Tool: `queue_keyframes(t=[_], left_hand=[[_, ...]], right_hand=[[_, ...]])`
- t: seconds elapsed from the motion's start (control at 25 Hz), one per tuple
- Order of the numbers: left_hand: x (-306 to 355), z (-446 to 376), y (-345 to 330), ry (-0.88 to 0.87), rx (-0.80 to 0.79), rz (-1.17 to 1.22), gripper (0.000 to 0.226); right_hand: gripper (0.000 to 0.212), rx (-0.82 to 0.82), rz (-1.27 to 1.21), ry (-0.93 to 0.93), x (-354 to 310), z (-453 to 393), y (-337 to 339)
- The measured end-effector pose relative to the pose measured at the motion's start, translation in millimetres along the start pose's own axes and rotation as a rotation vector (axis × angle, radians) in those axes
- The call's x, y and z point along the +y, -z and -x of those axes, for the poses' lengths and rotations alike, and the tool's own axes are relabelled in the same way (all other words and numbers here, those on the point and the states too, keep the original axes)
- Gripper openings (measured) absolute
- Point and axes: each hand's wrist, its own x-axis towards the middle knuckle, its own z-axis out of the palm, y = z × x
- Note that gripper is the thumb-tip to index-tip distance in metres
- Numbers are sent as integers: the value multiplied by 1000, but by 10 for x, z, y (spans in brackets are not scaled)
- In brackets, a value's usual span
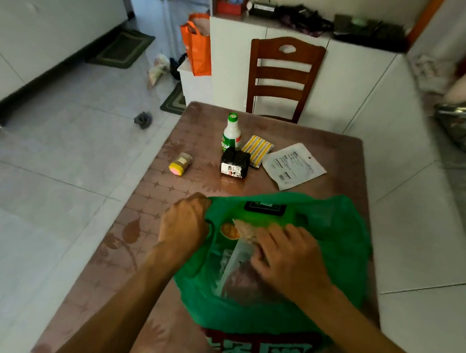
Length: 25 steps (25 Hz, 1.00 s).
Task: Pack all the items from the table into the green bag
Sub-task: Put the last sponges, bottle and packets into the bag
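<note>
Fingers of the left hand (184, 222) grip the green bag (338, 252) rim at lower centre, keeping it open while the right hand (287, 253) pinches a clear packet (238, 260) inside; bottle (232, 133) waits above.

— What did the person have on their arms?

— Nothing that showed. Both forearms were bare right up to the bottom of the view, with no sleeve or cuff on either one.

— And the hands?

— The left hand (184, 222) and the right hand (290, 253) were bare too, with no gloves, rings or watch to be seen.
</note>
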Motion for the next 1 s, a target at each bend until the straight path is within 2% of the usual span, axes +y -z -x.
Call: queue_keyframes(t=[0.08,0.12,0.16,0.24,0.28,0.32,0.4,0.44,0.48,0.52,0.56,0.64,0.68,0.8,0.88,0.92,1.0], left_hand=[[-41,-36,144,-77,52,46,40],[-54,-17,204,-119,50,72,41],[-73,19,253,-144,47,101,40],[-146,124,233,-136,63,181,33],[-190,184,169,-109,69,234,29],[-226,255,93,-70,65,291,25],[-231,372,-49,6,-69,257,27],[-186,444,-103,22,-162,188,37],[-124,500,-144,32,-209,169,46],[-64,531,-153,59,-184,246,51],[-11,530,-141,82,-123,379,50],[104,499,-77,47,52,550,44],[159,475,-41,9,124,561,42],[392,442,-11,-14,218,617,34],[548,490,-15,111,238,719,26],[598,501,-6,209,227,829,24],[634,520,23,429,194,1134,35]], right_hand=[[18,-225,-43,75,-393,150,-203],[19,-289,-107,94,-531,158,-232],[23,-287,-197,53,-591,122,-199],[28,-175,-306,-170,-480,40,-32],[30,-148,-237,-287,-309,26,35],[34,-200,-126,-394,-74,38,98],[47,-478,-36,-632,368,88,184],[48,-603,-69,-729,494,140,202],[43,-696,-102,-776,550,202,214],[35,-748,-99,-786,552,264,226],[28,-761,-58,-779,528,332,267],[22,-662,42,-751,514,470,434],[28,-570,64,-743,521,513,536],[67,-319,73,-772,653,523,798],[84,-387,29,-834,824,461,811],[85,-457,-56,-910,890,461,780],[71,-598,-218,-1046,974,581,622]])
